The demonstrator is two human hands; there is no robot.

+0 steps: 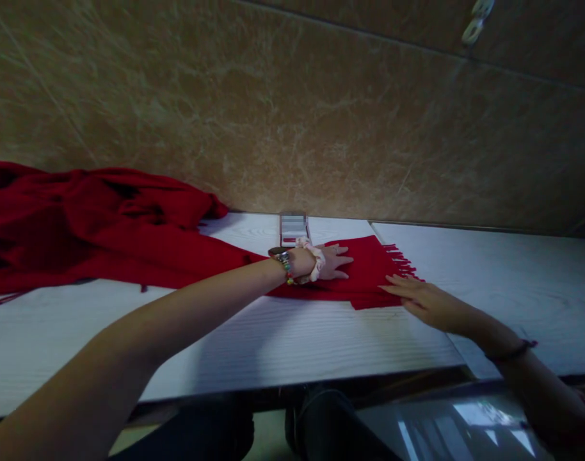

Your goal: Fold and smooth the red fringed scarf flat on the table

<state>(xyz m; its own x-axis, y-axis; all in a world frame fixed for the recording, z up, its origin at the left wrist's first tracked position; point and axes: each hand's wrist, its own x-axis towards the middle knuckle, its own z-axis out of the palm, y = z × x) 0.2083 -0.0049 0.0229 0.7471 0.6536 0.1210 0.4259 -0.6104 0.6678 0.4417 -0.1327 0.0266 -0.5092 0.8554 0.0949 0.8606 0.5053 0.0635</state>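
A long red scarf [367, 262] with a fringed end stretches across the white tabletop. Its right part lies flat and folded, while the left part is bunched in loose folds. My left hand [331, 261] rests flat on the folded part, fingers spread, with a watch, a beaded bracelet and a pale scrunchie at the wrist. Near the fringe, my right hand [420, 298] lies over the scarf's near right corner with its fingers stretched out. A dark band circles the right wrist. Neither hand grips the cloth.
Behind my left wrist, a small flat case or card [294, 229] lies by the wall. A brown marbled wall [292, 115] rises along the back of the white table [216, 346]. A seam crosses the tabletop on the right. My legs [331, 422] are below the front edge.
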